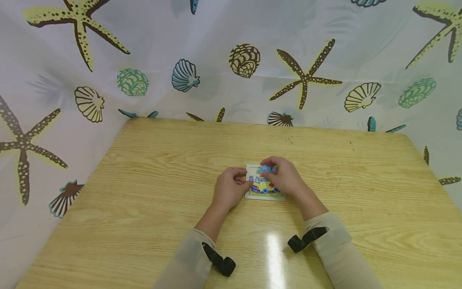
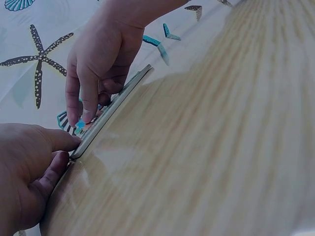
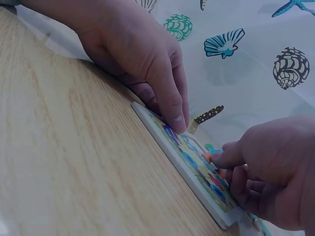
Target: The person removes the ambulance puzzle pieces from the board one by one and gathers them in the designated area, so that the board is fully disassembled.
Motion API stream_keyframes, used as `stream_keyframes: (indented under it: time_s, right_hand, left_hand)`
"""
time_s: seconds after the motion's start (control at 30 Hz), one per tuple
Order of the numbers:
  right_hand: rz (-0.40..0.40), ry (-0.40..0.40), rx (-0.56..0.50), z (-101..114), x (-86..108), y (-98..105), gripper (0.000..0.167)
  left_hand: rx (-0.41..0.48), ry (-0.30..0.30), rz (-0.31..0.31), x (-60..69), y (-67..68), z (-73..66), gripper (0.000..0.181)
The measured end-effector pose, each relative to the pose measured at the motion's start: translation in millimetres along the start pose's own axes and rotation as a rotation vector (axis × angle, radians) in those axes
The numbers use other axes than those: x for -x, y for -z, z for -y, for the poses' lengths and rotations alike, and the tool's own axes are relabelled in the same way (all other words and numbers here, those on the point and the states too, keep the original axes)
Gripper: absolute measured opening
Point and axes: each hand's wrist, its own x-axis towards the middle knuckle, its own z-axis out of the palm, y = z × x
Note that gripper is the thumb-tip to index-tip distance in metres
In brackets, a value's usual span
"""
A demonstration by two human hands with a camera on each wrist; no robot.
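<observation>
A small square jigsaw puzzle board (image 1: 265, 198) with a pale frame lies flat on the table, showing a colourful yellow vehicle with blue wheels. My left hand (image 1: 231, 186) grips its left edge, thumb resting on the picture and fingers at the rim. Over the upper right part, my right hand (image 1: 285, 176) pinches a puzzle piece (image 3: 208, 156) with orange on it, mostly hidden by the fingers. Bare pale backing shows at the board's upper left. In the left wrist view the board (image 2: 113, 110) appears edge-on, with the right fingertips pointing down at it.
The wood-grain table (image 1: 162, 172) stretches around the board on all sides. A white curtain (image 1: 216, 40) printed with starfish and shells hangs behind and at both sides. Black straps (image 1: 221, 263) are around both sleeves.
</observation>
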Motion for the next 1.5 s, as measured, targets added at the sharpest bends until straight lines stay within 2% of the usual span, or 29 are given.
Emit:
stream_keyframes:
  time_s: [0.3,0.43,0.6,0.8,1.1,1.5]
  right_hand:
    - [0.007,-0.006,-0.054,-4.2,-0.6,3.7,0.022]
    - [0.017,0.008,-0.113,-5.6,-0.2,6.8,0.022]
    - [0.024,0.012,-0.158,-7.9,-0.1,12.0,0.022]
    - [0.018,-0.011,-0.177,-9.3,0.5,17.1,0.021]
    - [0.011,-0.046,-0.27,-13.5,-1.0,24.9,0.024]
    - [0.079,-0.084,-0.328,-24.2,1.0,43.5,0.026]
  left_hand:
    - [-0.009,-0.003,0.005,-0.8,-0.8,1.5,0.035]
    - [-0.003,-0.006,0.002,-0.6,-0.9,1.4,0.034]
    - [-0.007,-0.011,0.008,-0.1,-1.1,0.4,0.026]
    - [-0.027,-0.012,0.014,-0.5,-2.0,0.0,0.015]
    - [-0.034,-0.028,0.009,-1.1,-1.2,-0.6,0.014]
    - [-0.04,-0.003,0.02,-1.5,-1.5,-1.3,0.014]
